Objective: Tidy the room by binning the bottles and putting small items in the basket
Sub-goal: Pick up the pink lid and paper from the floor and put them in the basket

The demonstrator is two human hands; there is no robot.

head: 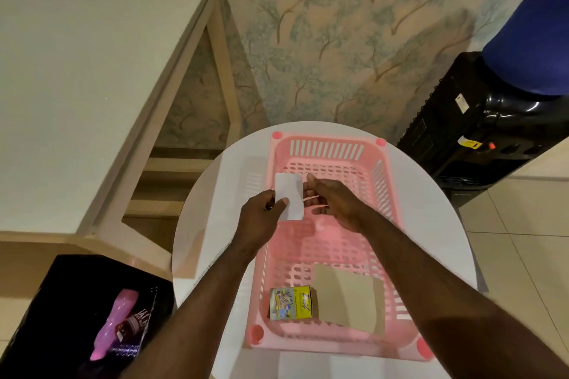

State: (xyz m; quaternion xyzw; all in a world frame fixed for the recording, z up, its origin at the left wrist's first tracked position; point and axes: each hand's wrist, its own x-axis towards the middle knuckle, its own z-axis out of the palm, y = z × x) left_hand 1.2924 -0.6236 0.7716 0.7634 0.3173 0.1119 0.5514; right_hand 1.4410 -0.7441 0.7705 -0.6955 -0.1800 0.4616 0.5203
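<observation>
Hands meet over a pink slotted plastic basket [378, 191] sitting on a round white surface [431, 209]. The left hand [261, 218] pinches a small plain white card [289, 197] between thumb and fingers, holding it upright above the basket's 9 o'clock side, no writing visible on the face I can see. The right hand [335, 204] is just beside the card, its fingers half curled around a thin pale loop [314, 204] that looks like a rubber band, though it's too small to be sure.

Down at the basket's 6 o'clock end lies a little box with a yellow and silver printed label [291, 303]. There's a blue cursive word on the yellow part but it's too blurry to read. Touching it on the 3 o'clock side is a flat tan piece of cardboard [348, 298].

At 8 o'clock from the surface is a bin lined with a black bag [55, 301]. Inside it are a pink plastic bottle [115, 320] and a clear bottle with a dark red label [135, 323], white lettering on it that I can't make out.

At 2 o'clock stands a black water dispenser [480, 138] carrying a blue bottle [532, 40], with a small yellow sticker on its front, unreadable.
</observation>
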